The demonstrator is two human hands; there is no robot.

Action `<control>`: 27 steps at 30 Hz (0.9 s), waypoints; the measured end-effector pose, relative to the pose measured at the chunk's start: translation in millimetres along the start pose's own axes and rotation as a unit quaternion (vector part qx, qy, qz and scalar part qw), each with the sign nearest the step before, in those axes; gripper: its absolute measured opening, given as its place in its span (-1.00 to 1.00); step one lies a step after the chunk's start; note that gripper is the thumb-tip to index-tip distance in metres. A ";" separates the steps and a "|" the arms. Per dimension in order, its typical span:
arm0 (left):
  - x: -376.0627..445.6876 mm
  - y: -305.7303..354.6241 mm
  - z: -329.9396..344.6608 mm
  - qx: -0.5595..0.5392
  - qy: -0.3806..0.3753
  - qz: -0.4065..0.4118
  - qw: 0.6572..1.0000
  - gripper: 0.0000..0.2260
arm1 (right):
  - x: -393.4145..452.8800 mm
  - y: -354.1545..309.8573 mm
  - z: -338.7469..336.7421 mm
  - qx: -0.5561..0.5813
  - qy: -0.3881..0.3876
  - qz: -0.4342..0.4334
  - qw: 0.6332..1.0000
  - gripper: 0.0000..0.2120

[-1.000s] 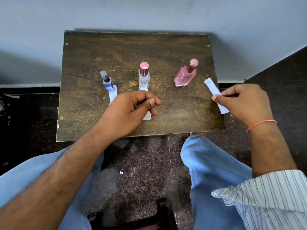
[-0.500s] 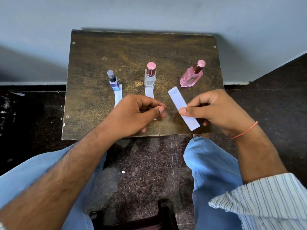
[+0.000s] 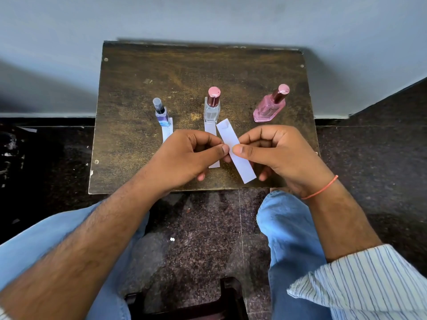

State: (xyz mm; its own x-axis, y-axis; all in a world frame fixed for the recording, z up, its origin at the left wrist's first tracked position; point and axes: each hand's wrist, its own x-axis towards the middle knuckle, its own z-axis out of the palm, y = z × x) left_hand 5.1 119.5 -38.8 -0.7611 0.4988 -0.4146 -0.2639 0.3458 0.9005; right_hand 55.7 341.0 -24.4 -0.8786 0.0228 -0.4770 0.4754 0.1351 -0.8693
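Both my left hand (image 3: 187, 155) and right hand (image 3: 277, 153) now pinch the white paper strip (image 3: 242, 166), carried in to mid-frame; I reckon it goes to the pink faceted glass bottle (image 3: 269, 109).

Right hand (image 3: 284, 155) brought paper strip (image 3: 235, 151) to left hand (image 3: 189, 155).

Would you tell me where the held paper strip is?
Head view, centre: the paper strip is pinched between the left hand and right hand, over the table, in front of the clear bottle.
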 end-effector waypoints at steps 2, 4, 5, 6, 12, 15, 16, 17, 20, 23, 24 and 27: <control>-0.5 0.8 -0.8 -0.027 -0.005 0.006 1.000 -0.86 | -0.6 -1.9 2.5 0.027 0.004 -0.003 1.000 -0.80; -1.5 2.3 -1.5 -0.061 -0.012 0.018 0.998 -0.87 | -2.2 -5.6 2.9 0.063 0.002 0.000 0.998 -0.72; -2.0 2.7 -2.1 -0.076 -0.015 0.021 0.997 -0.87 | -2.9 -7.0 2.4 0.077 0.000 0.003 0.997 -0.68; -2.2 2.7 -2.7 -0.088 -0.017 0.024 0.996 -0.87 | -3.4 -8.3 1.6 0.087 -0.004 0.006 0.996 -0.67; -3.7 4.6 -1.9 -0.126 -0.022 0.033 0.991 -0.85 | -6.1 -13.6 3.5 0.134 -0.014 0.016 0.991 -0.66; -4.2 4.6 -1.7 -0.134 -0.017 0.035 0.990 -0.86 | -8.1 -17.0 5.7 0.151 -0.021 0.020 0.988 -0.78; -4.3 4.6 -1.7 -0.136 -0.017 0.038 0.990 -0.85 | -8.6 -18.1 6.6 0.158 -0.024 0.021 0.987 -0.83; -4.4 4.9 -1.7 -0.138 -0.018 0.042 0.989 -0.85 | -8.9 -18.9 7.4 0.165 -0.027 0.023 0.986 -0.86; -5.5 7.2 -0.6 -0.157 -0.020 0.053 0.986 -0.87 | -10.2 -21.9 10.6 0.186 -0.034 0.033 0.981 -0.91; -6.6 9.6 0.0 -0.170 -0.023 0.063 0.983 -0.87 | -11.0 -23.0 12.9 0.207 -0.038 0.040 0.977 -0.95; -6.7 9.8 -0.2 -0.170 -0.024 0.064 0.983 -0.87 | -11.1 -22.7 13.4 0.210 -0.039 0.041 0.976 -0.95; -6.7 9.1 -1.0 -0.166 -0.029 0.067 0.983 -0.87 | -11.0 -23.1 14.5 0.215 -0.043 0.039 0.975 -0.92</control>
State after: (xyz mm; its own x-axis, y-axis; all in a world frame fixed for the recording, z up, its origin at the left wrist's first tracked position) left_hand 7.2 118.5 -27.6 -0.7699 0.5699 -0.2872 -0.3492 0.0006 0.9371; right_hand 55.0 323.2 -1.0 -0.8407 -0.0694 -0.5370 0.5320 -0.2910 -0.7952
